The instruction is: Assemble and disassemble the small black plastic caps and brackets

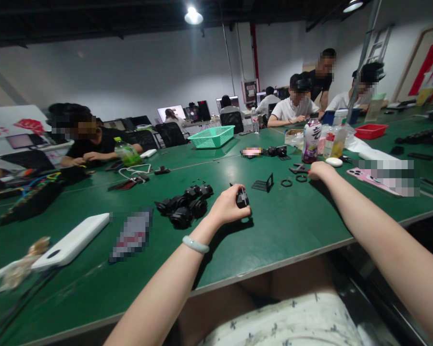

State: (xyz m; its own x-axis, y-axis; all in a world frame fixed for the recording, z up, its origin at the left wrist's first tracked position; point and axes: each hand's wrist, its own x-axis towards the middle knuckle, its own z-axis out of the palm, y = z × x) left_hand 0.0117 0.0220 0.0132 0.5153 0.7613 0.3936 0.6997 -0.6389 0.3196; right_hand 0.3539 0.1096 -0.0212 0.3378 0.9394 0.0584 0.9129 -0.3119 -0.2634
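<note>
My left hand (228,205) is closed around a small black plastic part (242,198) just above the green table (281,230). A pale bracelet sits on that wrist. My right hand (319,170) reaches farther out, fingers curled down onto the table beside two black rings (286,182) and a flat black piece (299,168). What its fingertips pinch is hidden. A heap of black round parts (184,206) lies left of my left hand. A black slotted bracket (263,184) stands between the hands.
A white power bank (72,242) and a pixelated card (133,236) lie at the left. A pink phone (371,181), bottles (311,141), a green basket (212,136) and a red tray (370,130) stand farther back. Other people sit around the table.
</note>
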